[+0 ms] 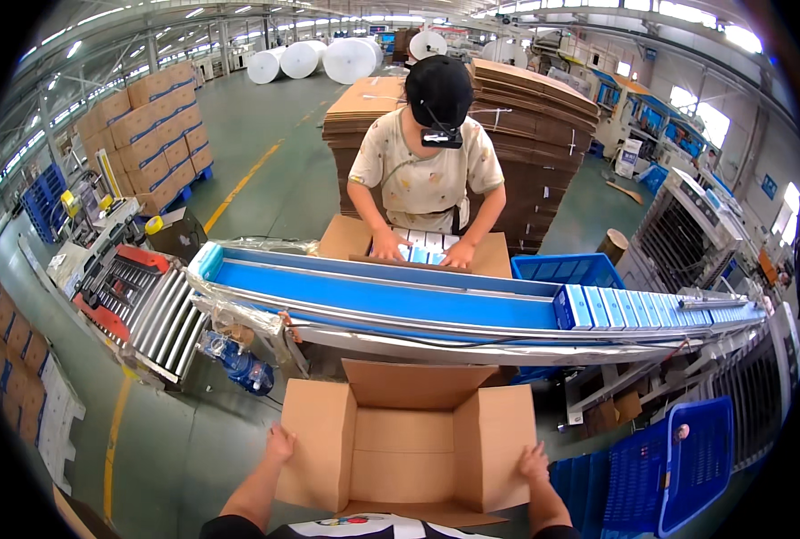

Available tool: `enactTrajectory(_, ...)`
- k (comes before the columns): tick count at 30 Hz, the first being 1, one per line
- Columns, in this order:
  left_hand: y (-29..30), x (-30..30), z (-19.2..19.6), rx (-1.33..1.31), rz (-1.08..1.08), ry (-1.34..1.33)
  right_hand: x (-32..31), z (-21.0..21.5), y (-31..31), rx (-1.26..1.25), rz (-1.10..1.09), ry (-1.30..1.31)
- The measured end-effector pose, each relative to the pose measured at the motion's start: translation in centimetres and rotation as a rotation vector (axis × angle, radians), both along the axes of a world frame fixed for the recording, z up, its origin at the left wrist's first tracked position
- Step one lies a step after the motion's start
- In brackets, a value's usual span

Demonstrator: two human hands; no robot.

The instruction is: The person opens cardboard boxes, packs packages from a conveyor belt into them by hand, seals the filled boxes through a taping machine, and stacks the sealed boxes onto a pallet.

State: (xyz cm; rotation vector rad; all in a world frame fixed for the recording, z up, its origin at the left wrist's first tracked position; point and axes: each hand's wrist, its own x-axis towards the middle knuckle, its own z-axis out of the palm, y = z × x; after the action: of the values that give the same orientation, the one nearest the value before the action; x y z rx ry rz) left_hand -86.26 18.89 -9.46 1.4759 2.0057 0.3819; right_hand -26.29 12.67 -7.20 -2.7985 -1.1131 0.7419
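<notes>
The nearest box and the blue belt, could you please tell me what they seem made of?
Nearest box: matt brown cardboard, judging by stiff flaps folded along creases. Blue belt: probably plastic or rubber, smooth and low-sheen, from its flat, even surface.

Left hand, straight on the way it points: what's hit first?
The left flap of the box; the left hand is touching its outer edge. Past that, likely the conveyor, though depth is unclear.

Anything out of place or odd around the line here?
Two minor things. A tan, broom-like object lies on the floor at right, seemingly left there. Crumpled, plastic-like wrap clings round the conveyor's left end, which looks makeshift. The open carton in front shows no obvious damage.
</notes>
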Motion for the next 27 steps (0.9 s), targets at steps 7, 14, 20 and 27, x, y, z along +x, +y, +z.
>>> enactTrajectory(7, 0.6, 14.0, 6.1, -0.482, -0.296, 0.504, -8.6, -2.0, 4.3, -0.187, 0.581, -0.194)
enactTrajectory(14, 1.4, 10.9, -2.8, -0.454, -0.085, 0.080, -5.6, -8.2, 6.3, -0.057, 0.444, 0.413)
enactTrajectory(20, 4.0, 11.3, -7.9, -0.414, -0.226, -0.252, -1.9, -11.9, 5.6, 0.099, 0.461, 0.667)
enactTrajectory(27, 0.9, 8.1, -3.5, -0.221, -0.169, -0.367, -5.2, -3.4, 1.7, -0.190, 0.559, 0.417)
